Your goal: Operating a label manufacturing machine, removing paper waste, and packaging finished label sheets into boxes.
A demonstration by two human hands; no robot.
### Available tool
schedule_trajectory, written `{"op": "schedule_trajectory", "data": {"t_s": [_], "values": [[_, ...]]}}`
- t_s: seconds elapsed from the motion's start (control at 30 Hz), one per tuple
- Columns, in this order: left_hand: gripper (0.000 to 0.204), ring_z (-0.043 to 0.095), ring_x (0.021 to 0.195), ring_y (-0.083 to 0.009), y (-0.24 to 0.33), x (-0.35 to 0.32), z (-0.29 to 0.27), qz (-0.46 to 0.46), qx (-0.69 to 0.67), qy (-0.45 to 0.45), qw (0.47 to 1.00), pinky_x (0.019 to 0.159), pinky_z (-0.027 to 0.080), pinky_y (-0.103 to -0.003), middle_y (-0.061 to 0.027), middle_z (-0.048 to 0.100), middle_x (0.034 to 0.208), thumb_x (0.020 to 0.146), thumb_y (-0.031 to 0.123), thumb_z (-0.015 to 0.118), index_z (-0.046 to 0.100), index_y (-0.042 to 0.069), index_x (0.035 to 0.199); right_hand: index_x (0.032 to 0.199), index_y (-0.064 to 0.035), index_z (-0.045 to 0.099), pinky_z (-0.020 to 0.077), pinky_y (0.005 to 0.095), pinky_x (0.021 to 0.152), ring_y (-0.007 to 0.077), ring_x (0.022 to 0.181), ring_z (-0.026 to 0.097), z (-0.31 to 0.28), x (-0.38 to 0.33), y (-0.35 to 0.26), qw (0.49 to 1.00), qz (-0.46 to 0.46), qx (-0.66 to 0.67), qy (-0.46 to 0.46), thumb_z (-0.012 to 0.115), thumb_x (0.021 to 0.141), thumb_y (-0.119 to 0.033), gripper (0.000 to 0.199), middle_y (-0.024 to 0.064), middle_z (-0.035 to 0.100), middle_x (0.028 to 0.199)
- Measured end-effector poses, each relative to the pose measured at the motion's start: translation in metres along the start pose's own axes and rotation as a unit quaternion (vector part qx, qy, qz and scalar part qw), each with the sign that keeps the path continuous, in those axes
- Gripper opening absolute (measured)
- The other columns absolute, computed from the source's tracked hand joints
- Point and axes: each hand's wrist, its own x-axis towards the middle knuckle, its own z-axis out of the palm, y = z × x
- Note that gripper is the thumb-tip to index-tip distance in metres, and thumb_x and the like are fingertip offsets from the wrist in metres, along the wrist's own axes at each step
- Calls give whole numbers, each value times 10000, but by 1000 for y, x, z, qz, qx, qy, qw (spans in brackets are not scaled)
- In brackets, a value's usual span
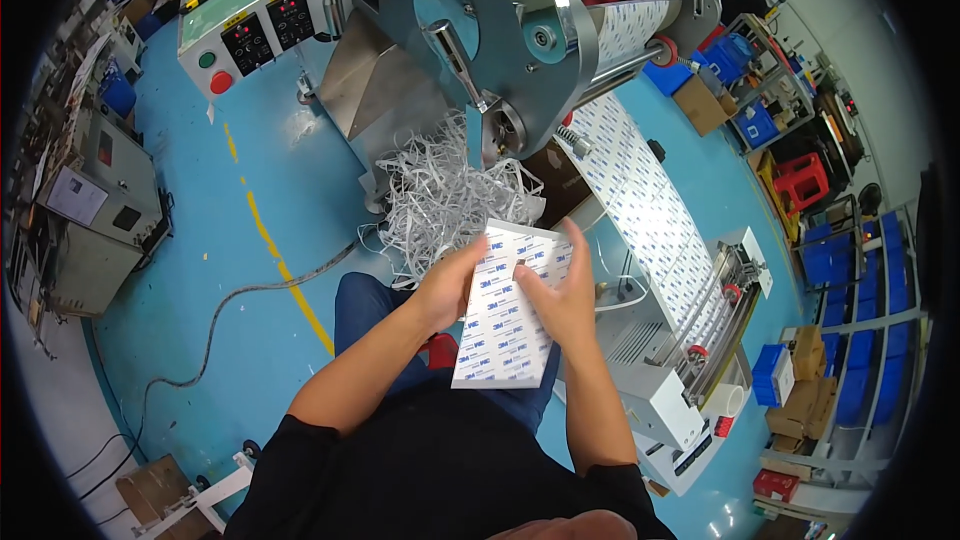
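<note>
A stack of white sheets with repeated blue print [505,330] is in both my hands above my lap, its long side tilted slightly. My left hand [448,287] grips its left edge near the far end. My right hand [562,298] holds the right edge, with the thumb laid on the top face beside a small dark spot and the fingers along the far right side. Just beyond the stack lies a tangled heap of thin white strips [430,200], under the machine's grey side plate [565,70].
A matching printed web [650,200] runs from the machine down to a white roller unit [660,405] on my right. A control box [240,50] with buttons stands at the far left. A cable [215,340] crosses the blue floor. Cartons and blue bins [770,375] line the right.
</note>
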Motion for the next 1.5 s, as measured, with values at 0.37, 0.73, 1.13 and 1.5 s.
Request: {"op": "schedule_trajectory", "data": {"t_s": [0.37,0.73,1.13,1.5], "values": [[336,672,842,-177,-17,11,-22,14,61,28,998,730,571,-315,-103,673,986,824,90,683,593,-15,1130,1210,-1,481,463,307,851,183,995,543,11,-14,13,988,35,142,-44,744,736,-88,548,117,548,1084],[371,682,821,-247,-24,18,-32,-57,-84,20,995,667,587,-354,-152,657,986,927,251,447,576,-6,1161,1097,-70,604,448,303,797,229,898,545,5,-17,-4,997,-19,14,-79,700,780,-100,332,117,503,994],[368,680,826,-259,-21,26,-44,-76,-87,-56,992,676,587,-365,-168,654,1021,933,255,468,581,9,1183,1084,-65,629,457,320,835,255,1012,521,4,-15,0,995,-44,-4,-94,685,796,-86,294,144,481,1109],[479,600,1072,-298,-54,43,-82,-1,-124,-88,988,869,541,-400,-208,523,1261,962,252,475,396,2,1362,1138,20,563,457,293,927,201,1111,493,7,-12,7,951,81,262,-144,627,809,68,339,123,397,1238]]}}
